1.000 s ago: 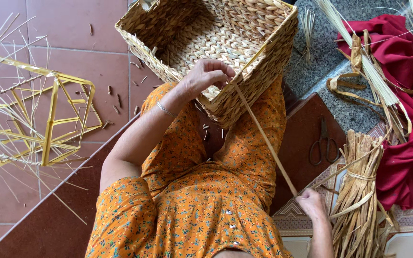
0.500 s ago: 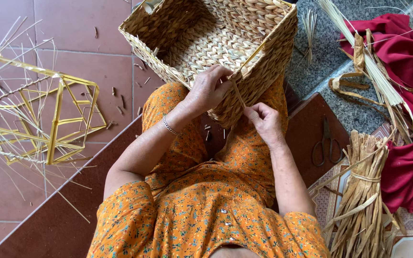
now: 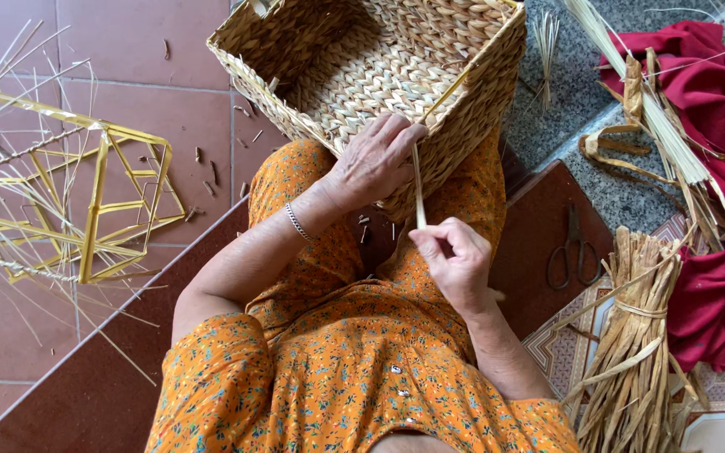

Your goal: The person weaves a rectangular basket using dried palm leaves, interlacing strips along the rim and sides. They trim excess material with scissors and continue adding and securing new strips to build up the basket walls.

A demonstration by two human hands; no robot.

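The left hand (image 3: pixel 372 164) presses closed fingers on the rim of the woven basket (image 3: pixel 379 75) on her lap to steady it, while the right hand (image 3: pixel 455 264) pinches a straw strand (image 3: pixel 419 189) taut.

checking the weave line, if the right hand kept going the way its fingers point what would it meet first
The right hand pinches a strand and points up toward the basket. Going straight on, it would probably first meet the left hand on the basket's near wall, though depth is unclear.
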